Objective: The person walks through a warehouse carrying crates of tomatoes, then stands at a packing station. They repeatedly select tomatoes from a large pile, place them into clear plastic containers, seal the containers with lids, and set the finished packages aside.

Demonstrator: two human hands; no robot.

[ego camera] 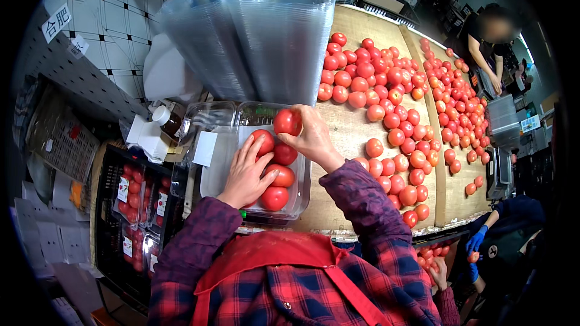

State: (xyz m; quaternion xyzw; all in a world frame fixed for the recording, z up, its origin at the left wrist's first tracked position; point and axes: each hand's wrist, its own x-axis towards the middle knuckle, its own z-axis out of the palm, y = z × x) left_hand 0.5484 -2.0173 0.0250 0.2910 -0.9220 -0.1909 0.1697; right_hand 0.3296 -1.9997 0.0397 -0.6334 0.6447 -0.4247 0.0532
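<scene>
My right hand (312, 138) grips a red tomato (286, 122) between thumb and fingers, over the far right part of a clear plastic clamshell box (302, 190). My left hand (247, 174) lies spread over the tomatoes in that box, fingertips on one tomato (263, 141) and thumb against another tomato (280, 175). Several tomatoes sit in the box, partly hidden by this hand. The clear lid (213, 117) is folded back to the left, with a white card (205, 148) on it.
Tall stacks of clear plastic boxes (281, 50) rise behind. Loose tomatoes (364, 70) cover much of the wooden table (335, 208) at right, split by a wooden strip (440, 190). A black crate (102, 217) holds packed tomatoes at left. Co-workers' blue-gloved hand (476, 240) and bare hand (438, 274) are lower right.
</scene>
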